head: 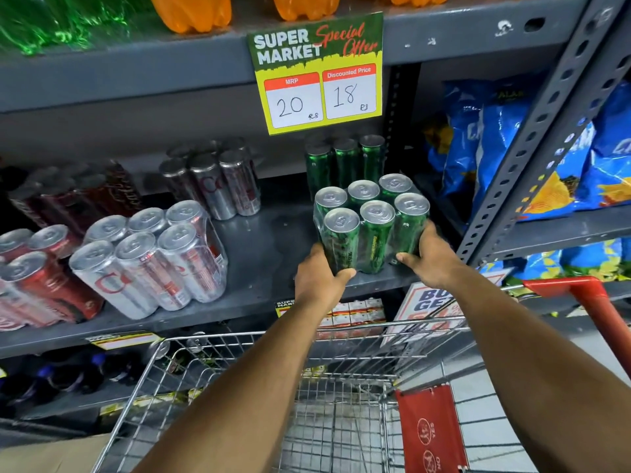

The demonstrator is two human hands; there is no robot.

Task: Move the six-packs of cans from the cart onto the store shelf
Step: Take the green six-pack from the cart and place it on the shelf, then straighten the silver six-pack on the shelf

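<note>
My left hand (319, 278) and right hand (432, 259) clamped a shrink-wrapped green six-pack (370, 221) from either side, fingers curled round its lower corners, thumbs against the front cans. The pack stood upright at the front edge of the grey shelf (259, 247), near the shelf's right end, its base at or just above the metal; I could not tell which. Just behind it stood a second green pack (345, 162), deeper in the shadow. To the left, well apart across bare shelf, a silver six-pack (150, 257) leaned back, with another silver pack (213, 180) behind it and red packs (37, 268) at the far left. Overhead, a price card (319, 73) hung from the upper shelf, reading MRP 20 and discounted price 18, beneath orange bottles (193, 11). Past the perforated upright (543, 131) to the right, blue snack bags (491, 138) filled the next bay. Below my forearms sat the wire cart (239, 353), its red handle (580, 288) to the right and a red seat flap (430, 428) folded down inside.
</note>
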